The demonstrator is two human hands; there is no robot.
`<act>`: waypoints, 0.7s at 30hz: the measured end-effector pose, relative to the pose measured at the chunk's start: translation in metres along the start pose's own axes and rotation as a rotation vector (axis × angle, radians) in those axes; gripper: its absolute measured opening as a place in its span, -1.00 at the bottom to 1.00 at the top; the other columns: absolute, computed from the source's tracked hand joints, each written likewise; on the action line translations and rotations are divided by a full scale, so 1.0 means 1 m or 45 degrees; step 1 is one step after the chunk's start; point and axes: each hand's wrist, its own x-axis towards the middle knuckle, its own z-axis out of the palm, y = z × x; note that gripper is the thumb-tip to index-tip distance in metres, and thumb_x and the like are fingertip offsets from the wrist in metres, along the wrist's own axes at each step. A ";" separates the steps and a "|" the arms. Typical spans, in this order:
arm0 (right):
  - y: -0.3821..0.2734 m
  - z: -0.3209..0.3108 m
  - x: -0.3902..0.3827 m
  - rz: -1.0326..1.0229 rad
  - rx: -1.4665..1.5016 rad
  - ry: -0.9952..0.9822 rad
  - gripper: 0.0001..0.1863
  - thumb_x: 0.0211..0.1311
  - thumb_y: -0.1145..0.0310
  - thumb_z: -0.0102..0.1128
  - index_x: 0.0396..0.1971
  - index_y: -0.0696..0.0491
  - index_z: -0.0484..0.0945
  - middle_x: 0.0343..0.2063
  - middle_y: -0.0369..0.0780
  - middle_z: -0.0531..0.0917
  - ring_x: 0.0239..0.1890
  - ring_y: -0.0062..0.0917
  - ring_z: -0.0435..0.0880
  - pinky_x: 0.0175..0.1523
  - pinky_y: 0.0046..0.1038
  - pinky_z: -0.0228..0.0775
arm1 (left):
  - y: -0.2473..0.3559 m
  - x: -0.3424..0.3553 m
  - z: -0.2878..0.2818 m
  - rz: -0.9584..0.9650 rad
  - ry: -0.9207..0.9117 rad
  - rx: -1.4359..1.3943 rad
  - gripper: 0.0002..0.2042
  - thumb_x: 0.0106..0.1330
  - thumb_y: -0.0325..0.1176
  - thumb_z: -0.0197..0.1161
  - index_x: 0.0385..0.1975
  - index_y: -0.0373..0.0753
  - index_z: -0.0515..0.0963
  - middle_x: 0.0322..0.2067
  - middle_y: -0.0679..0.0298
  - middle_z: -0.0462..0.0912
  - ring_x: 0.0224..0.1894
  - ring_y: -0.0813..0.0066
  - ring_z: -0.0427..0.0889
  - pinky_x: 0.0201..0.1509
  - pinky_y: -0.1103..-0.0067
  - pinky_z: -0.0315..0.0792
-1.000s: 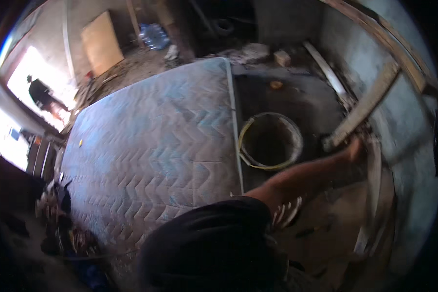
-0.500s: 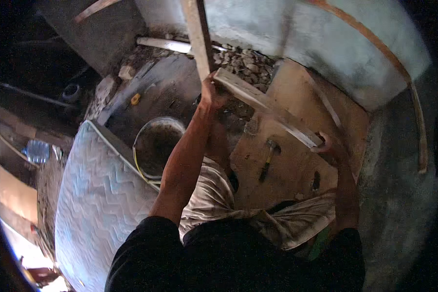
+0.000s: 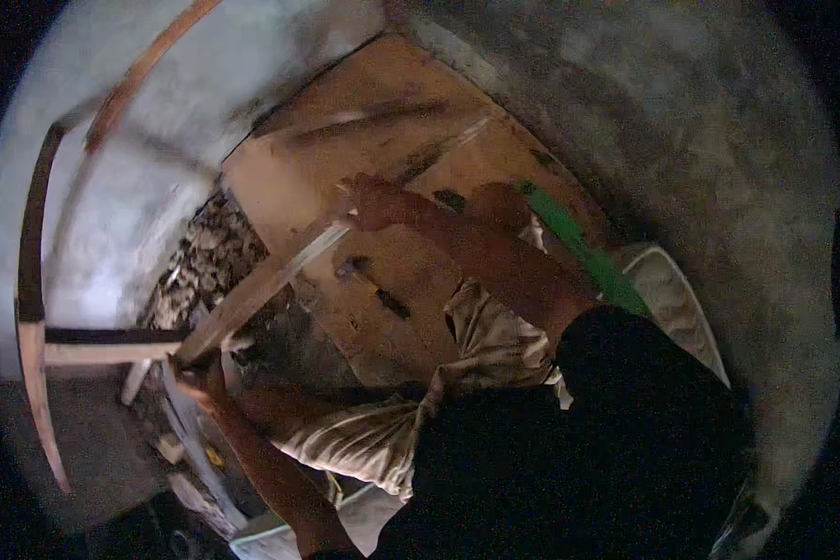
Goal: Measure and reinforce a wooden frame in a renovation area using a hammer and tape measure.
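Observation:
My left hand (image 3: pixel 198 381) grips the lower-left end of a short wooden batten (image 3: pixel 266 284), where it meets a horizontal timber (image 3: pixel 110 349). My right hand (image 3: pixel 369 201) is closed round the batten's upper-right end, so the piece slants across in front of me. A hammer (image 3: pixel 375 287) with a dark and yellow handle lies on the brown board (image 3: pixel 327 84) below.
Concrete walls (image 3: pixel 663 121) enclose the corner, with wooden strips (image 3: pixel 142 70) along the left one. Rubble (image 3: pixel 201 266) lies beside the board. A green strip (image 3: pixel 565 224) and a mattress edge (image 3: pixel 681 303) are at the right. My bent legs are beneath me.
My view has swung from the mattress and doorway toward the wall corner and board. Both hands held the batten half a second ago too; it now slants up to the right instead of down.

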 end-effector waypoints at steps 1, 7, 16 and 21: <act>-0.057 -0.044 0.008 0.164 0.240 -0.243 -0.17 0.04 -0.11 0.06 0.16 0.19 0.08 0.09 0.12 0.23 0.12 -0.13 0.26 0.23 -0.17 0.01 | -0.044 -0.018 -0.058 -0.036 -0.068 0.148 -0.27 -0.09 -0.27 0.40 0.07 -0.40 0.18 -0.14 0.02 0.43 -0.21 0.15 0.48 -0.10 0.37 0.42; 0.093 0.039 0.004 0.942 0.474 0.055 -0.10 0.10 -0.11 -0.05 0.17 0.33 -0.08 0.05 0.15 0.24 -0.04 -0.14 0.43 0.07 -0.23 0.24 | 0.015 -0.022 0.011 0.221 0.130 0.105 -0.24 -0.22 -0.35 0.47 0.00 -0.49 0.21 -0.24 0.04 0.49 -0.26 0.26 0.47 -0.17 0.43 0.41; 0.139 0.189 0.084 0.897 1.961 0.175 -0.58 0.23 0.03 -0.13 -0.20 0.12 0.29 -0.43 -0.19 0.48 -0.45 -0.42 0.51 -0.43 -0.32 0.35 | 0.039 0.056 -0.036 -0.662 0.232 -0.133 -0.58 0.06 -0.30 0.22 -0.06 -0.29 0.37 -0.33 0.16 0.50 -0.29 0.42 0.47 -0.16 0.44 0.37; 0.237 0.190 0.022 -0.413 2.685 0.089 -0.64 0.13 0.09 0.05 -0.22 0.06 0.42 -0.35 -0.20 0.50 -0.38 -0.46 0.49 -0.27 -0.33 0.41 | 0.073 0.072 0.059 -0.649 0.208 -0.216 -0.60 0.09 -0.30 0.18 -0.07 -0.29 0.37 -0.35 0.17 0.50 -0.31 0.44 0.47 -0.23 0.46 0.38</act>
